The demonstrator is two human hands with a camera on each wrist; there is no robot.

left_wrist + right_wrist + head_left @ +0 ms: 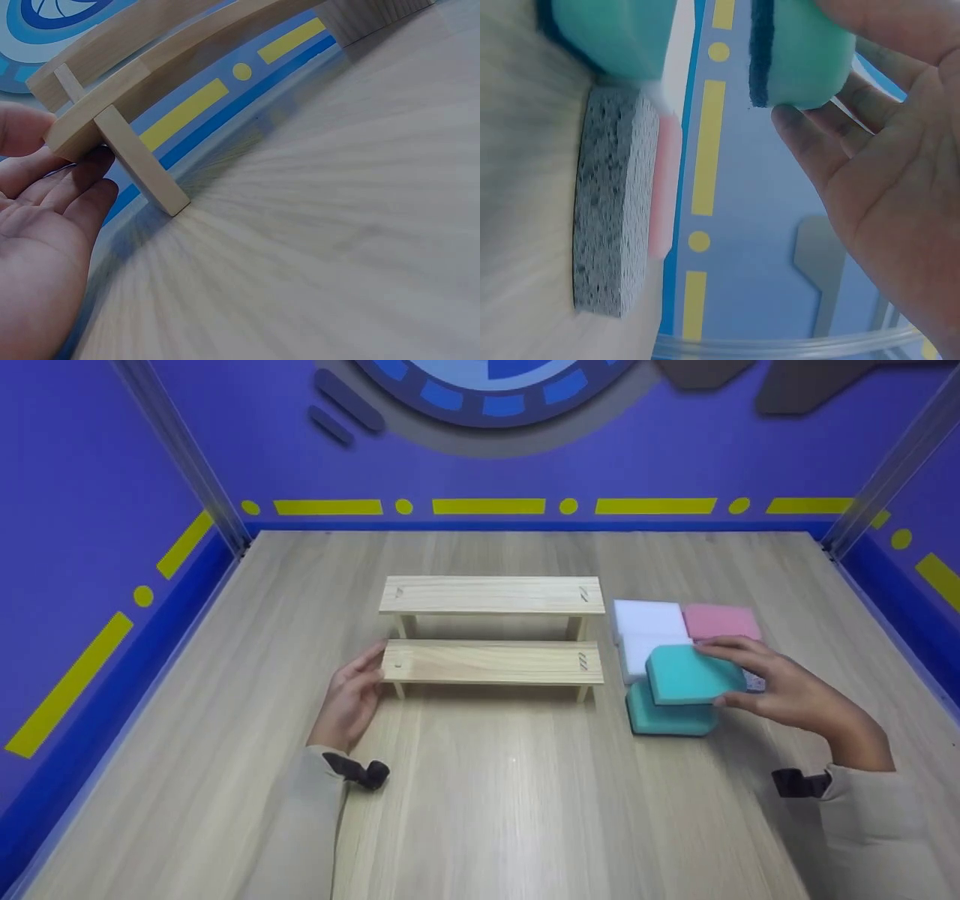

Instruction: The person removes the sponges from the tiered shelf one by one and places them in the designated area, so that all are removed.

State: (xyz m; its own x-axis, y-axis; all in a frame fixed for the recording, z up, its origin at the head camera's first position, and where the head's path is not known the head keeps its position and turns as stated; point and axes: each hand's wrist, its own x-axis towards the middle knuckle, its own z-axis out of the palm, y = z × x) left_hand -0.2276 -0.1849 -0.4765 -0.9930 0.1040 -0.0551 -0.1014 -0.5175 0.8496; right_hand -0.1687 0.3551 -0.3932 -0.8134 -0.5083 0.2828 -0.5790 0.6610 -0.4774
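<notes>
My right hand pinches a teal sponge between thumb and fingers. The sponge has a dark scouring layer and is held raised over a second teal sponge, which lies on the table. My left hand grips the left end of the lower board of a two-tier wooden stand. In the left wrist view its thumb is at the board's end and its fingers curl underneath, beside a leg.
Behind the teal sponges lie white sponges and a pink sponge. A grey, porous block sits by them, mostly hidden by my right hand in the head view. Blue panels wall the wooden table.
</notes>
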